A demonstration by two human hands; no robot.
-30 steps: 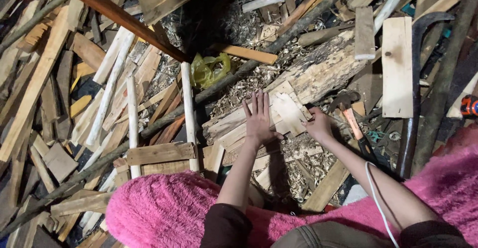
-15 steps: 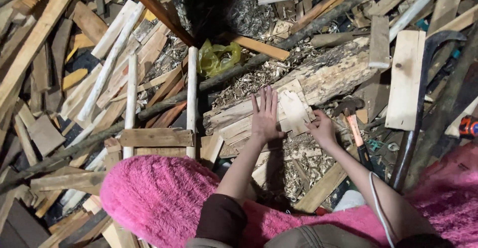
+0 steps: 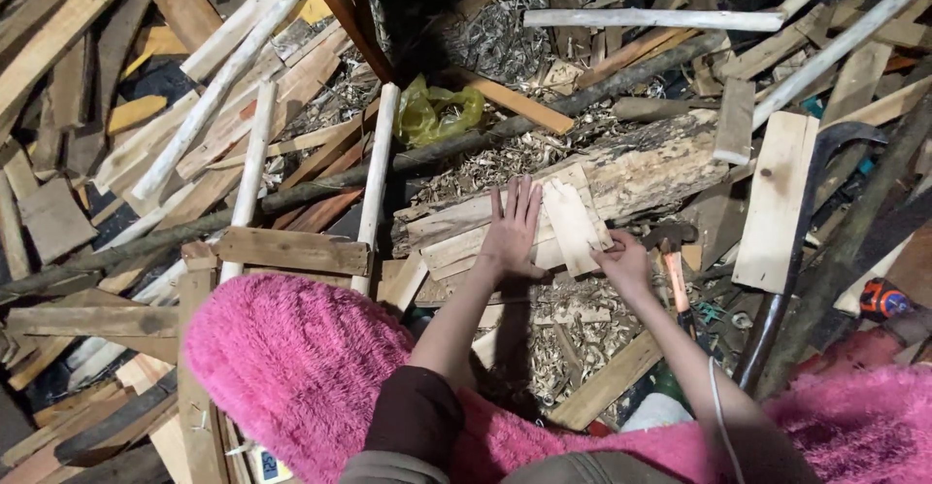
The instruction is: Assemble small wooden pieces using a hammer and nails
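Head view, as I logged it: left hand [image 3: 512, 236] lay flat, fingers spread, on stacked boards [image 3: 456, 241]; right hand [image 3: 624, 263] pinched thin shingle [image 3: 573, 224], long axis pointing away, just right of left.

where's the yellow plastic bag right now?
Head view, upper centre: the yellow plastic bag lies crumpled among wood shavings, above the left hand, just right of a white pole.

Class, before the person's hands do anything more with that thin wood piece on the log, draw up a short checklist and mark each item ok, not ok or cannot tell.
1. Left hand flat on the split boards: ok.
2. Right hand touching the thin wood piece: ok.
3. Piece resting on the log: ok.
4. Hammer lying beside the right hand, unheld: ok.
5. Surface free of wood shavings: not ok.
6. Piece gripped firmly: cannot tell.
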